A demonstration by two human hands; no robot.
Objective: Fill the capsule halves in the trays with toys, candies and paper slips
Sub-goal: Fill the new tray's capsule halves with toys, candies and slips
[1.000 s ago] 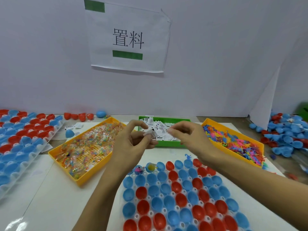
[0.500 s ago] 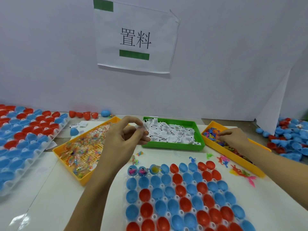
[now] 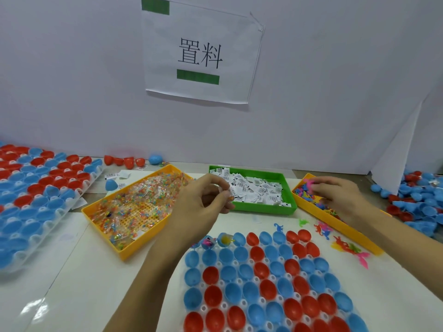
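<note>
A clear tray (image 3: 249, 262) of red and blue capsule halves lies in front of me; three halves in its far row hold items. My left hand (image 3: 201, 207) hovers above the tray's far left corner, fingers curled and pinching something small that looks like a paper slip. My right hand (image 3: 335, 195) reaches into the yellow toy bin (image 3: 347, 232) at the right and pinches a pink toy (image 3: 308, 184). Between the hands sits the green bin (image 3: 263, 209) of white paper slips. The yellow bin (image 3: 134, 250) of wrapped candies is at the left.
A second tray (image 3: 31, 200) of capsule halves lies at far left. Loose capsule halves (image 3: 417, 202) pile at far right, a few more (image 3: 122, 161) by the wall. Several small toys (image 3: 345, 248) lie on the table beside the toy bin. A white wall with a paper sign (image 3: 199, 53) stands behind.
My right hand left my left hand and moved right into the toy bin, where it now pinches a pink toy. My left hand stayed near the slip bin, still pinching.
</note>
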